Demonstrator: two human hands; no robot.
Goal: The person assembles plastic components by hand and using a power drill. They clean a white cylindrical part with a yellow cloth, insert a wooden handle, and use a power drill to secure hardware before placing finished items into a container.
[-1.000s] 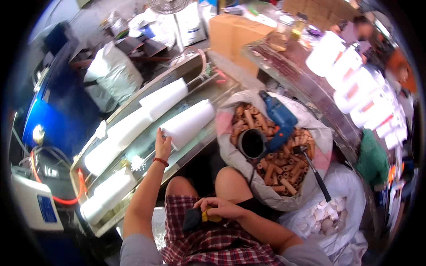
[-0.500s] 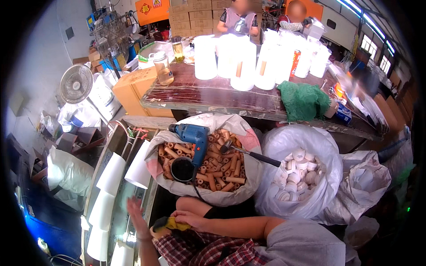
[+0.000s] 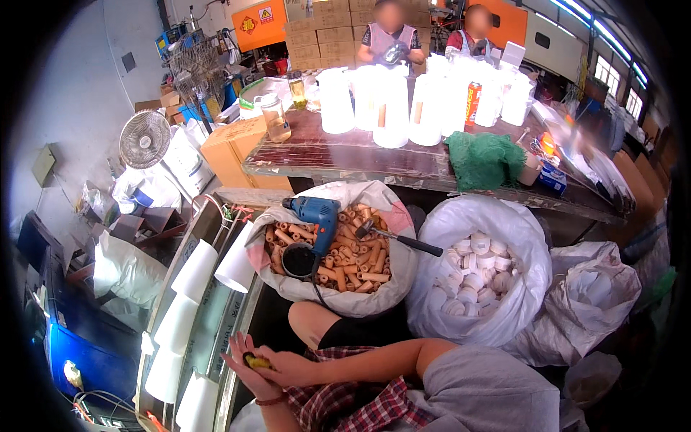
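Note:
In front of my lap, my left hand (image 3: 248, 374) is raised with its fingers stretched out. My right hand (image 3: 289, 369) is closed on a crumpled yellow and dark cloth (image 3: 258, 361) and presses it against the left palm. Most of the cloth is hidden by the hands. Ahead of them stands a sack (image 3: 345, 306) of tan tubes (image 3: 363, 263). A blue power drill (image 3: 322, 216), a cup (image 3: 298, 260) of black stuff and a hammer (image 3: 403, 241) with a black handle lie on the tubes.
At right is a translucent bag (image 3: 425, 302) of white round pieces (image 3: 479, 277). White cylinders (image 3: 176, 324) line a trough at left. Beyond, a dark red table (image 3: 317, 155) bears white containers (image 3: 392, 108) and a green cloth (image 3: 484, 160). Two people (image 3: 392, 36) sit behind it.
My left hand has moved right and met my right hand, with the cloth now between them. My view has shifted slightly, and the person across the table sits more upright.

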